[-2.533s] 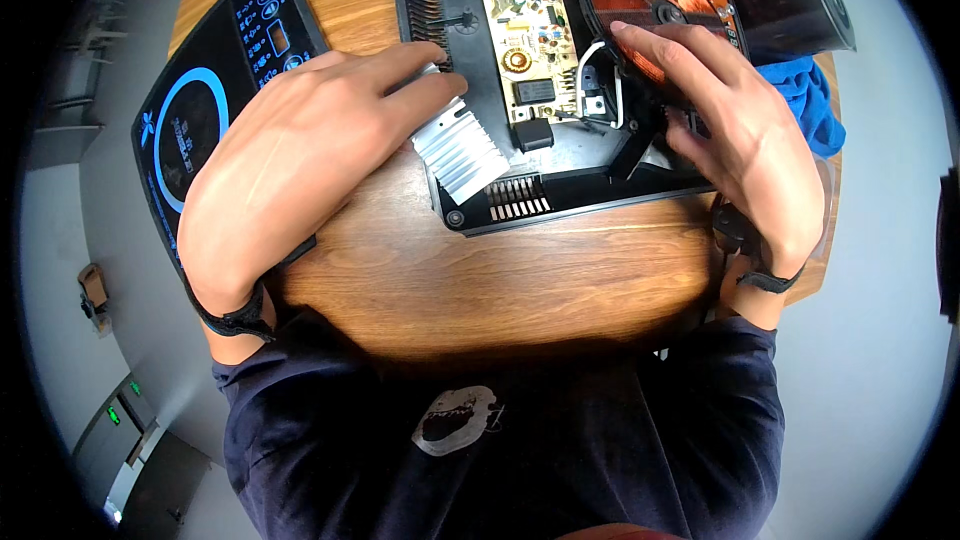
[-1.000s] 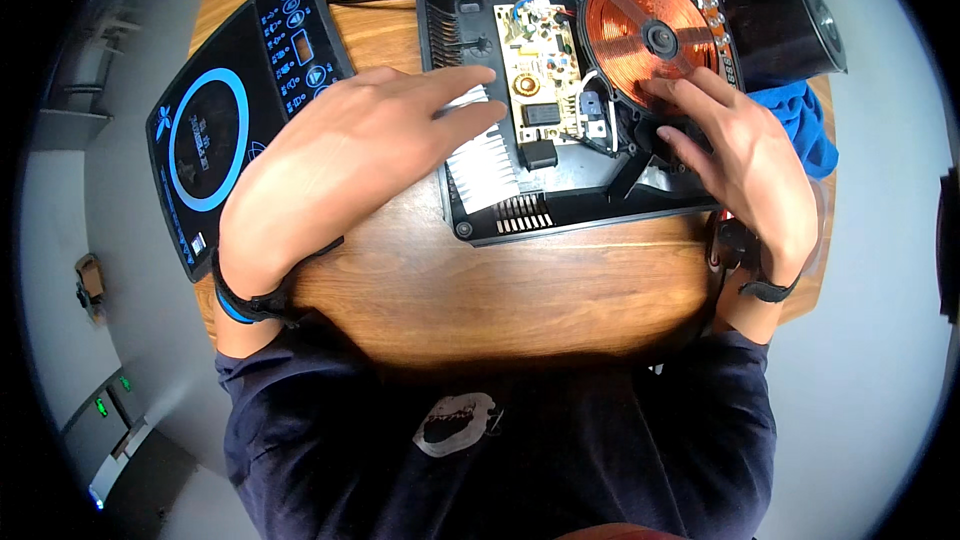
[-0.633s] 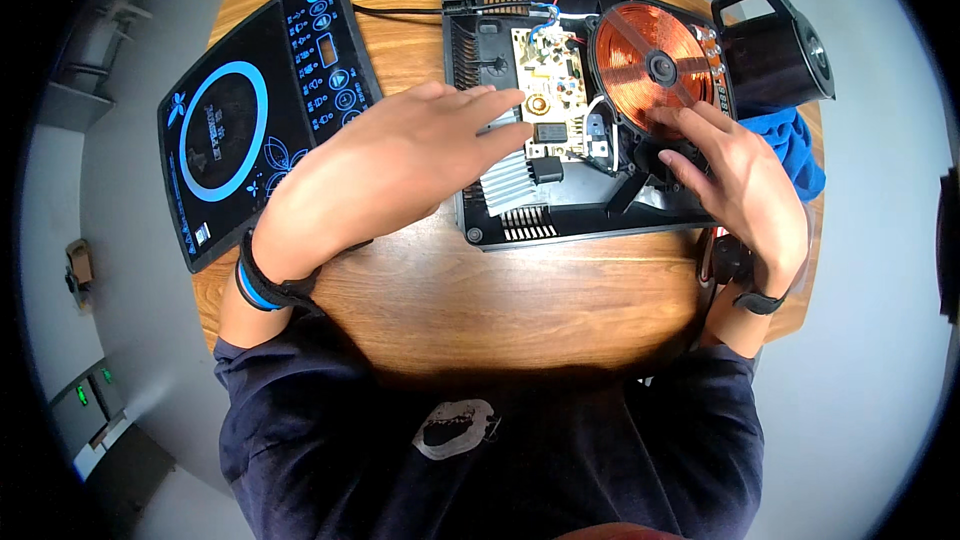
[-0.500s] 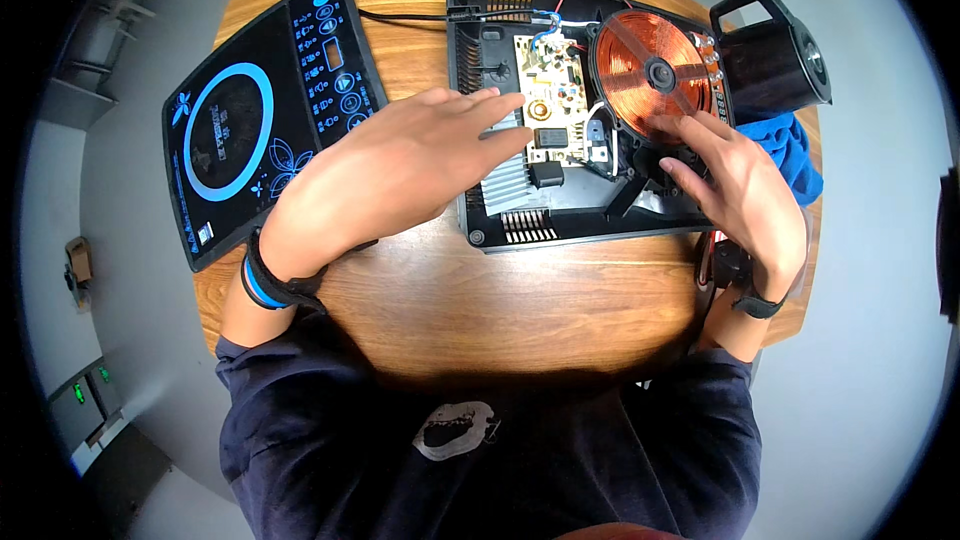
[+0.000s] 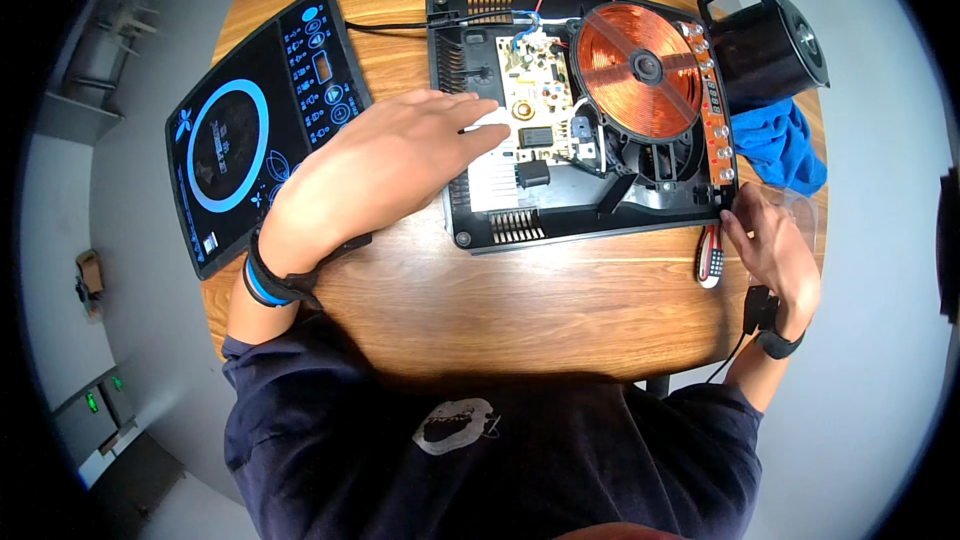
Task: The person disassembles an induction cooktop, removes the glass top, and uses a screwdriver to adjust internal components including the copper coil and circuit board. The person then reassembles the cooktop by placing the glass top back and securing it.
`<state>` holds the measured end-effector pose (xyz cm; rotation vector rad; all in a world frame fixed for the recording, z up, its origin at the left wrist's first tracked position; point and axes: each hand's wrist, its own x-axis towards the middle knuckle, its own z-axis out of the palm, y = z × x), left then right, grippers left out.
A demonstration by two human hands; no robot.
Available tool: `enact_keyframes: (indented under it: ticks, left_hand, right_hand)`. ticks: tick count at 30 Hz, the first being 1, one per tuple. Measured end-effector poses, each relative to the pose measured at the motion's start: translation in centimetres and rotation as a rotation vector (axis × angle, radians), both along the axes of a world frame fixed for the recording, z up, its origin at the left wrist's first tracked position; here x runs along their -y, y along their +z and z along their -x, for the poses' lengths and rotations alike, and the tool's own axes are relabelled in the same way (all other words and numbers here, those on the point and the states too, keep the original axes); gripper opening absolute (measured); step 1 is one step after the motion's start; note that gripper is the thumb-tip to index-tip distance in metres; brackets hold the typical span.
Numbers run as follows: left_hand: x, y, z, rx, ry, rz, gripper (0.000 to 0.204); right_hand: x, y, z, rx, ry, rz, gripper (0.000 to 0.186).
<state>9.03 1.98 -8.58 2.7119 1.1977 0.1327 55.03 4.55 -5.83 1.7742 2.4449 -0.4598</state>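
Observation:
An opened induction cooker base [image 5: 560, 223] lies on the wooden table, its inside facing up. It holds a copper coil [image 5: 620, 90], a cream circuit board [image 5: 535, 90], a pale finned heat sink [image 5: 492, 180] and an orange display board [image 5: 716, 105]. My left hand [image 5: 395, 155] is open, palm down, fingers stretched over the heat sink and the board's edge; whether they touch cannot be told. At the base's near right corner, my right hand [image 5: 772, 240] is closed with bent fingers and thumb on the casing. Part of its grip is hidden.
The cooker's black glass top panel [image 5: 265, 130] lies at left. A power cord [image 5: 385, 28] runs into the base. At right stand a black jug [image 5: 765, 50] and a blue cloth [image 5: 780, 145]. A small red-and-white device [image 5: 709, 265] lies by the near table edge.
My right hand has left the coil and moved down and right to the base's near right corner. My left hand stays over the heat sink. The view has shifted slightly.

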Motion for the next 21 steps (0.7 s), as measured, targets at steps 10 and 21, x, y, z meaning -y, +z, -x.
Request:
enact_keyframes:
  ticks: [10, 21]
  left_hand:
    - [1.2, -0.4, -1.0, 0.031, 0.002, 0.003, 0.046]
    - [1.8, -1.3, -1.2, 0.100, 0.043, 0.021, 0.049]
  right_hand:
    - [2.0, -0.6, -1.5, -0.313, -0.161, 0.272, 0.054]
    - [0.1, -3.6, -3.8, -0.151, -0.272, -0.021, 0.082]
